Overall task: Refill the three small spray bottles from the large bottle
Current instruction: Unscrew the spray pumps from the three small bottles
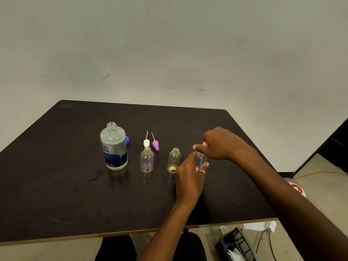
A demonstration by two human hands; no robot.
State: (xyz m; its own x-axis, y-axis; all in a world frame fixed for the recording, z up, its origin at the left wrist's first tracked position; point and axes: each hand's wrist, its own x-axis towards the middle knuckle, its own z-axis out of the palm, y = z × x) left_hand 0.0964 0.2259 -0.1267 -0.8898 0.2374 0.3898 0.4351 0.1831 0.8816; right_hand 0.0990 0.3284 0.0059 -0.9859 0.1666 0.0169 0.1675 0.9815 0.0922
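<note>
The large bottle (114, 146) stands uncapped on the left of the dark table (75, 194), its blue cap (127, 140) behind it. Two small clear bottles stand open: one (147, 160) in the middle, another (174, 161) to its right. A white spray top (146, 141) and a purple spray top (155, 144) lie behind them. My left hand (190, 178) grips a third small clear bottle (200, 160) around its body. My right hand (218, 144) pinches that bottle's pink top, which is mostly hidden by my fingers.
A black mesh basket (239, 243) with white paper sits on the floor at the lower right, beside a white power strip (271, 226) and cables. A dark frame (329, 146) stands at the far right. The table's near edge runs just above my lap.
</note>
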